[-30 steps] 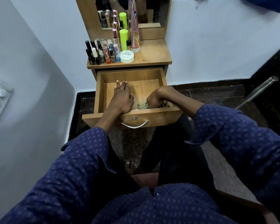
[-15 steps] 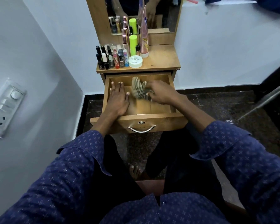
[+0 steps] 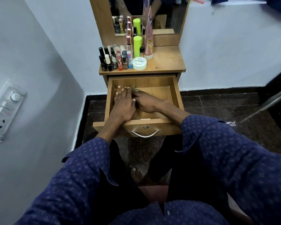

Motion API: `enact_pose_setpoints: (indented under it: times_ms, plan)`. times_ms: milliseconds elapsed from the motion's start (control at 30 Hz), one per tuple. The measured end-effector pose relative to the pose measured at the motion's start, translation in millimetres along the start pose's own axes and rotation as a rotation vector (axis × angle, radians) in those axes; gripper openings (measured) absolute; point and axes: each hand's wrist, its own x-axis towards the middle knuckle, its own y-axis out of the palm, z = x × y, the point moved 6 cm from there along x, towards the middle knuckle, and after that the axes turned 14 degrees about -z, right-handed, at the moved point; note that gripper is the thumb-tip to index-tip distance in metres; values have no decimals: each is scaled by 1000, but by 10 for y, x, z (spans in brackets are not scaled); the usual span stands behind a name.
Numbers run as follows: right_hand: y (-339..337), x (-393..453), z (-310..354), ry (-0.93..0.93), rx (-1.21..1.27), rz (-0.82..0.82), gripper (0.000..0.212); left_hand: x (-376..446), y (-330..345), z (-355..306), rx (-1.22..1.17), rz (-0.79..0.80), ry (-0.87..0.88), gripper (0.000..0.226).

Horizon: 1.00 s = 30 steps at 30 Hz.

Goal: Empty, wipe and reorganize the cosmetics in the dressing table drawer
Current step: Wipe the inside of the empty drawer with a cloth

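Observation:
The wooden drawer [image 3: 177,96] of the dressing table is pulled out, and only my hands and a cloth are in it. My left hand [image 3: 122,104] lies flat on the drawer floor at the left, fingers spread. My right hand [image 3: 146,102] presses a striped cloth [image 3: 135,89] down on the floor beside it; only a small edge of the cloth shows past the fingers. The cosmetics stand on the tabletop: several nail polish bottles [image 3: 114,60], a white round tub [image 3: 139,63], a lime green can [image 3: 137,46] and a pink tube [image 3: 148,44].
The tabletop [image 3: 167,60] has bare wood on its right half. A mirror [image 3: 162,13] rises behind the cosmetics. A switch panel [image 3: 5,109] is on the left wall. A metal chair leg [image 3: 266,103] slants at the right. My bare foot [image 3: 136,175] rests under the drawer.
My right hand swept the cloth from the drawer's front right to the back and then leftward, ending against my left hand. The left hand stayed flat in place.

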Motion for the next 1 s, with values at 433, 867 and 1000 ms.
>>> enact_pose_setpoints:
  times_ms: [433, 867, 1000]
  plan:
    - [-347, -307, -729, 286, -232, -52, 53, -7, 48, 124, 16, 110, -19, 69]
    - [-202, -666, -416, 285, -309, 591, 32, -1, 7, -13, 7, -10, 23, 64]
    - [-295, -629, -406, 296, -66, 617, 20, 9, -22, -32, 29, -9, 28, 63]
